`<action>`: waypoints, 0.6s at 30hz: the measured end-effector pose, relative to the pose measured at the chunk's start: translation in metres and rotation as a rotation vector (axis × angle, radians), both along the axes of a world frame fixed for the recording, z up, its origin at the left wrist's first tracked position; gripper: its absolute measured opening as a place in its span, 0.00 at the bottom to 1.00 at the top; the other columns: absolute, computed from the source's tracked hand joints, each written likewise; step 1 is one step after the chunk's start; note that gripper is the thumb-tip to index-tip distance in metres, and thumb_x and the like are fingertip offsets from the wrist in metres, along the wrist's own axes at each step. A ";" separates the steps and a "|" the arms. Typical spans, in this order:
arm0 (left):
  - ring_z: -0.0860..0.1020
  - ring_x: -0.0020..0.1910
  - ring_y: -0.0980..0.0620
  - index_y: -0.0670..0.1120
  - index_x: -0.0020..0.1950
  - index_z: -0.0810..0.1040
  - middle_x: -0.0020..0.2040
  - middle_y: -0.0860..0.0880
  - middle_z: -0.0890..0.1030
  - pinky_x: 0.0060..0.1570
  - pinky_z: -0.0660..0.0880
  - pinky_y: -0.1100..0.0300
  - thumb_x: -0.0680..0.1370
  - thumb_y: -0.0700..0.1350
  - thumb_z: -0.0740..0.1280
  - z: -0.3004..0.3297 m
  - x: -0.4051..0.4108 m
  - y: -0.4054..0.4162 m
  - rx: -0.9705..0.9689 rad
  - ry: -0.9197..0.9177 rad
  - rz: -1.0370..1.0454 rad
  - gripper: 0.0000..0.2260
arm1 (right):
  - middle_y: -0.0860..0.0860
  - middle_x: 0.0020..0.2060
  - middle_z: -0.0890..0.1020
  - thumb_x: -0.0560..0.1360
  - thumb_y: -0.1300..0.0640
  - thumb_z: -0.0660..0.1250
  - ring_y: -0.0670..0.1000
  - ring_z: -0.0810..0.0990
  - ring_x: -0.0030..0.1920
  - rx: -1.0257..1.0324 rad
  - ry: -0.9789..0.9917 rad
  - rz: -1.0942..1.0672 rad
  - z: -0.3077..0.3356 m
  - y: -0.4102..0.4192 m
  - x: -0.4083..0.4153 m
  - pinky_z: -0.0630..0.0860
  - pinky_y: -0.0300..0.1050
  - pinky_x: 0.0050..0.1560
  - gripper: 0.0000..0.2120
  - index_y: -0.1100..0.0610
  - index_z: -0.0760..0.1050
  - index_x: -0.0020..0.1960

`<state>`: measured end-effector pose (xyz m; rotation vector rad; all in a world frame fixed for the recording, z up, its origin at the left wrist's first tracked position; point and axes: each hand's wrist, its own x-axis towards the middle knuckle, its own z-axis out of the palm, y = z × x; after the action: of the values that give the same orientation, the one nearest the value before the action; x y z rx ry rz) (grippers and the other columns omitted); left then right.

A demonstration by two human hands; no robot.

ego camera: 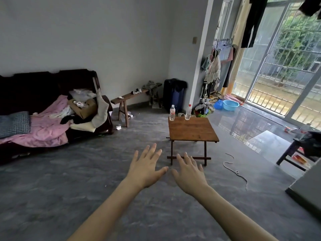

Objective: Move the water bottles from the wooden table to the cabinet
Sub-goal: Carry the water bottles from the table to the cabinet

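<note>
Two clear plastic water bottles stand upright at the far edge of a small wooden folding table. The left bottle has a white cap and a red-white label. The right bottle has a red cap. My left hand and my right hand stretch out side by side in front of me, palms down, fingers spread, holding nothing. Both hands are well short of the table, over the grey floor. A grey corner at the right edge may be the cabinet; I cannot tell.
A dark sofa heaped with pink bedding and a box sits at left. A wooden bench and dark suitcase stand by the far wall. A cord lies on the floor right of the table. A blue basin sits near the barred glass doors.
</note>
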<state>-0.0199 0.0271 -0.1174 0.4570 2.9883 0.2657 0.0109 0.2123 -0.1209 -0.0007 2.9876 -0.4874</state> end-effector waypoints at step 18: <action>0.39 0.83 0.52 0.57 0.84 0.44 0.85 0.54 0.39 0.81 0.39 0.43 0.82 0.68 0.53 0.015 -0.267 0.075 -0.048 -0.081 0.042 0.35 | 0.53 0.82 0.48 0.81 0.42 0.53 0.56 0.46 0.81 -0.020 0.038 0.051 0.010 0.098 -0.283 0.48 0.63 0.77 0.32 0.49 0.47 0.81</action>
<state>-0.2866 0.1025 -0.1028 0.3696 2.9207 0.2099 -0.2718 0.3099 -0.1111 -0.0882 3.0115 -0.5174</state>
